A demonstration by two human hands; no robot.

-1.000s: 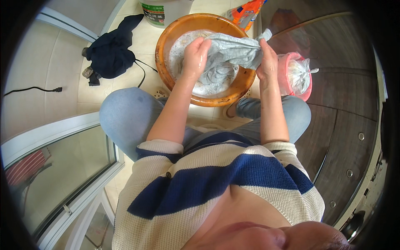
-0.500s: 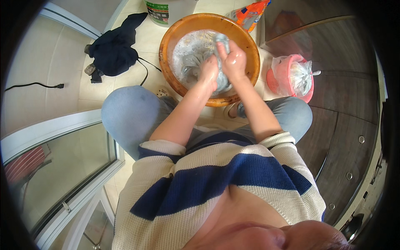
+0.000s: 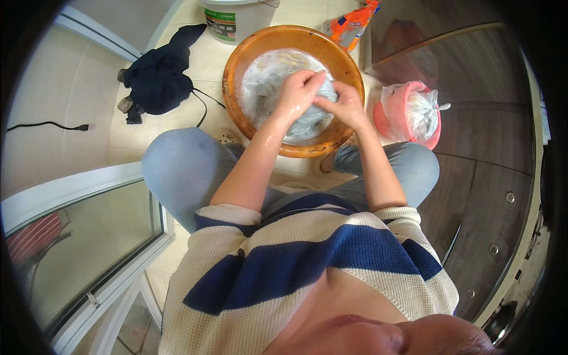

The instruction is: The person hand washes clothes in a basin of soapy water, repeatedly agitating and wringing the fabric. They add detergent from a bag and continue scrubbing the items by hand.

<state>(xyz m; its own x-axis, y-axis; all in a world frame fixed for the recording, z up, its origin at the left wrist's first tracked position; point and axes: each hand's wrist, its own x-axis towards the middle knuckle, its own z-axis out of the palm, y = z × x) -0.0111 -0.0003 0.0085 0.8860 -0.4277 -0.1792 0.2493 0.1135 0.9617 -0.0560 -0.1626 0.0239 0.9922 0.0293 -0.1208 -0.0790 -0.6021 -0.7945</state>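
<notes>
A wide orange-brown basin (image 3: 350,65) with a worn rim stands on the floor between my knees, holding sudsy water (image 3: 255,74). In it lies a wet light grey cloth (image 3: 305,125), bunched up and partly under the foam. My left hand (image 3: 297,93) is closed over an upper fold of the cloth, its fingers curled toward the right. Close beside it, my right hand (image 3: 348,106) grips the same bunch from the right, thumb pointing at the left hand. Some fingertips are hidden behind the fabric.
Dark clothing (image 3: 157,77) lies on the floor at the left, near a black plug cable (image 3: 53,125). Behind the basin are a white bucket (image 3: 245,21) and an orange packet (image 3: 349,26). A pink bin (image 3: 387,115) with a plastic bag stands by dark cabinets (image 3: 473,133) at the right.
My left hand has moved up and over the cloth. My right hand has turned and come lower, and the raised piece of cloth is now bunched between both hands.
</notes>
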